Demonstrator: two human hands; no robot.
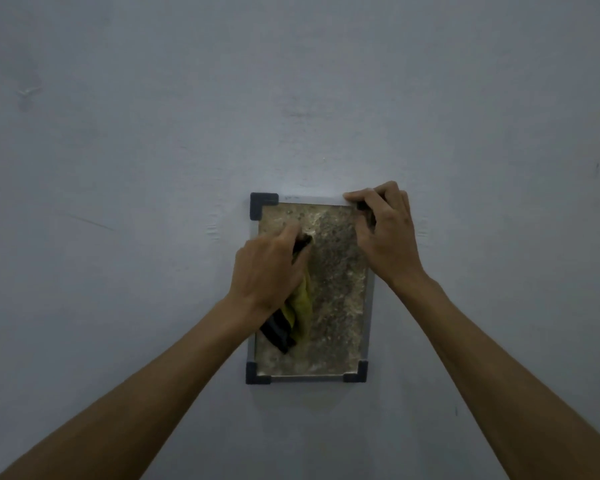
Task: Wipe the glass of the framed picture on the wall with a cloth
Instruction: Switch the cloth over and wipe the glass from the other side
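A small framed picture [336,299] hangs on the wall, with a grey frame, dark corner pieces and mottled brownish glass. My left hand [269,268] presses a yellow and black cloth [291,317] against the left half of the glass; the cloth's loose end hangs down below the hand. My right hand [385,233] grips the frame's upper right corner, fingers curled over the top edge and thumb on the glass side. That corner piece is mostly hidden by the hand.
A plain pale blue-grey wall [153,150] surrounds the picture on all sides, with a few faint scuffs. Both forearms reach up from the bottom of the view.
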